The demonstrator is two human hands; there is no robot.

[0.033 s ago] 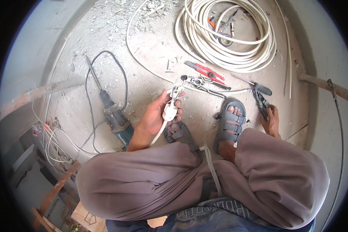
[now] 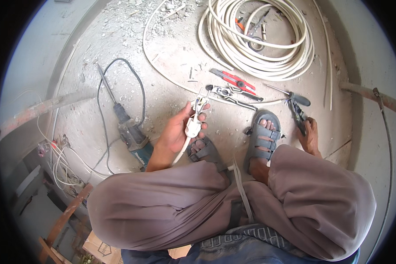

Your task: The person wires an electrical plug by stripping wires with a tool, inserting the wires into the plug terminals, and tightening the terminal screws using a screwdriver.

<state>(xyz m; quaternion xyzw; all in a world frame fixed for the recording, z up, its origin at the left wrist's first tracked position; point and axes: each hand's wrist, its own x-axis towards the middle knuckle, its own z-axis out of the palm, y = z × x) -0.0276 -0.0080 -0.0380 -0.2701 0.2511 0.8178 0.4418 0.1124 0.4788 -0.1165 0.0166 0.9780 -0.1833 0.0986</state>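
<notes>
White plug [image 2: 192, 127] gripped in left hand [image 2: 177, 132], right hand [image 2: 310, 135] clutching pliers [image 2: 297, 112] (red cutters [image 2: 231, 79] nearby)

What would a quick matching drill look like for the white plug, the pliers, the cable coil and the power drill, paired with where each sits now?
Things:
1. white plug
2. dark pliers
3. white cable coil
4. power drill

Places:
A. on the floor beyond the feet, with tools inside it
B. in the left hand
C. lying on the floor left of the left hand
D. at the right hand

Pairs: 1-B, 2-D, 3-A, 4-C
</notes>
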